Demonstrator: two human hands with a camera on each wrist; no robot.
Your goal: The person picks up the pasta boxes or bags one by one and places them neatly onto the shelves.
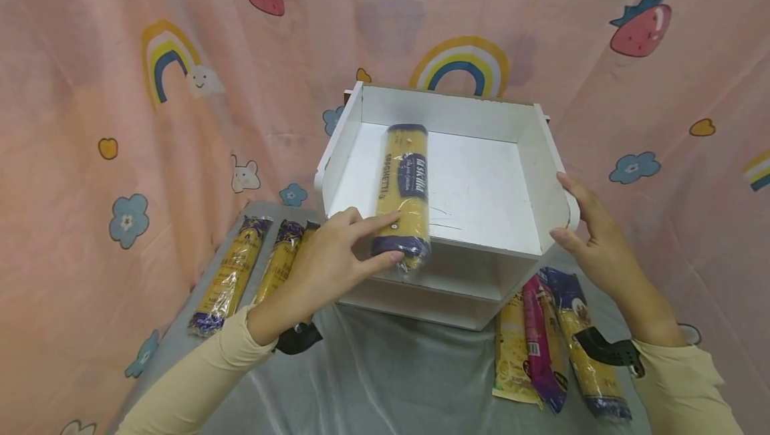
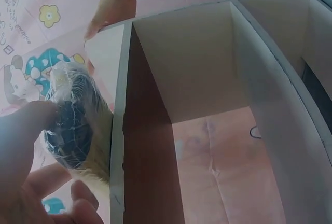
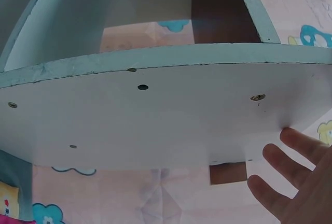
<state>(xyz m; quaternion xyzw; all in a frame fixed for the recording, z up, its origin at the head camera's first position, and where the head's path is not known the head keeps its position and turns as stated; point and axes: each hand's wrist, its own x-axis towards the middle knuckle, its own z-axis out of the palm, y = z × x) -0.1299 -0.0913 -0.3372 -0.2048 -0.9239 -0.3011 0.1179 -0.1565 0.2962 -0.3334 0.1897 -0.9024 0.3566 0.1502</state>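
A clear packet of spaghetti [image 1: 402, 188] with a dark blue label and blue ends lies lengthwise on the white shelf unit's top [image 1: 475, 194], its near end over the front edge. My left hand [image 1: 327, 258] holds that near end, index finger across the top, thumb against the end. In the left wrist view the packet's wrapped end [image 2: 72, 120] meets my thumb; some of the other fingers are partly hidden. At the unit's right side, my right hand [image 1: 607, 254] touches the raised side wall. Its fingers [image 3: 288, 167] are spread, a fingertip touching the outer panel.
Several yellow pasta packets [image 1: 231, 274] lie left of the unit on the grey cloth [image 1: 385, 368], partly behind my left arm. On the right lie a yellow packet [image 1: 514, 355], a pink packet [image 1: 541, 348] and a blue-ended packet [image 1: 586, 348]. A patterned pink curtain [image 1: 289, 74] hangs behind.
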